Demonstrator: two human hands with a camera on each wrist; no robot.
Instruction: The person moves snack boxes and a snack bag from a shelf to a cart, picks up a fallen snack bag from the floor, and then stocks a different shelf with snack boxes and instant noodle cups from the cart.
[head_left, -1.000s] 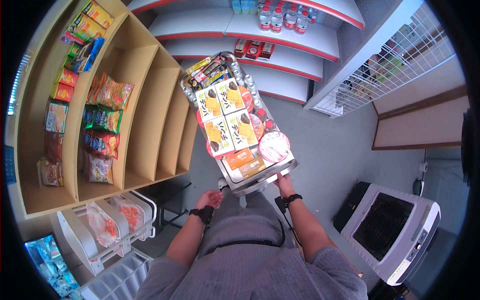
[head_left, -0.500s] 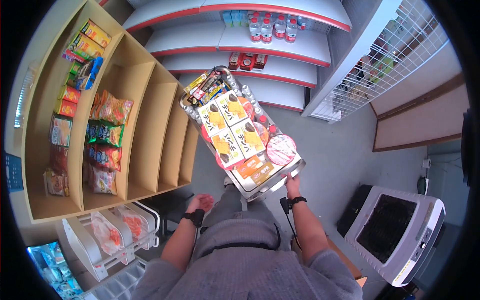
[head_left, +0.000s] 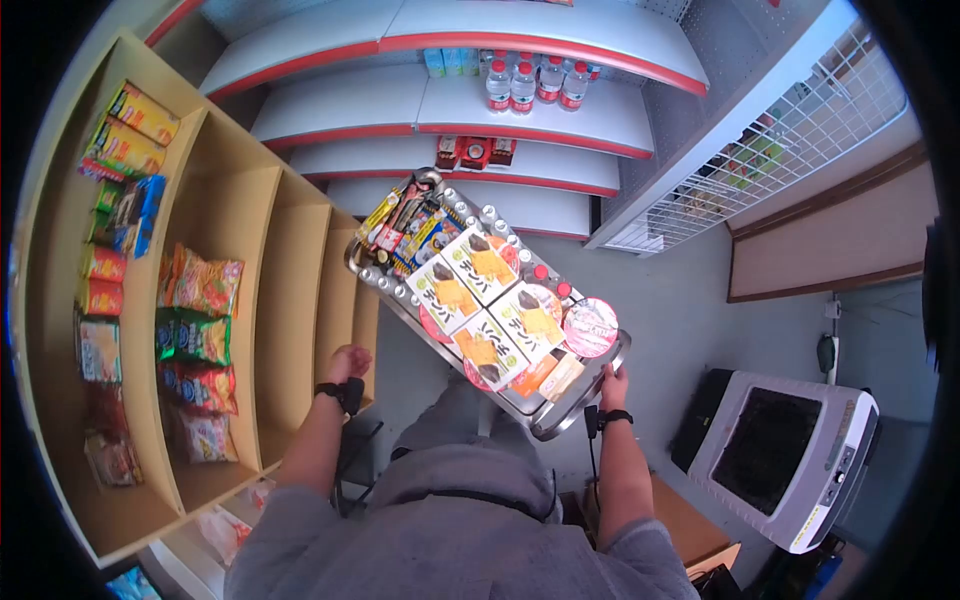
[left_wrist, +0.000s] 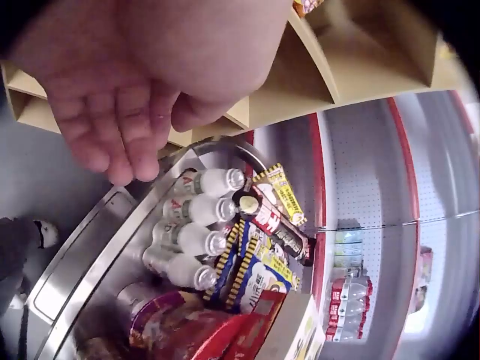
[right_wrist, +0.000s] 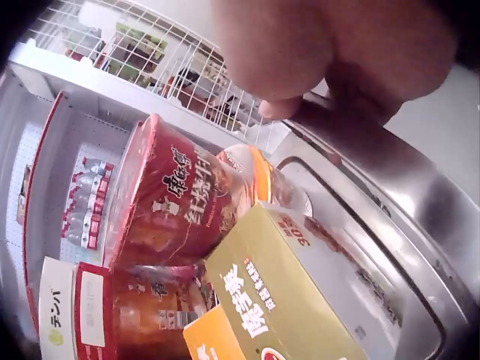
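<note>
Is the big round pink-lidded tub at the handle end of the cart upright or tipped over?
Upright: on the cart, the tub stands with the full circle of its lid facing the head camera, which looks down.

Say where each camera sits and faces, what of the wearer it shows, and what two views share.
Head: worn on the head, facing forward and down at the loaded cart; shows left hand, right hand, arms, torso, legs.
On left wrist, facing small bottles; shows left hand, shoe.
On right wrist, facing a noodle tub; shows right hand.
Both wrist views share the shelved water bottles.
</note>
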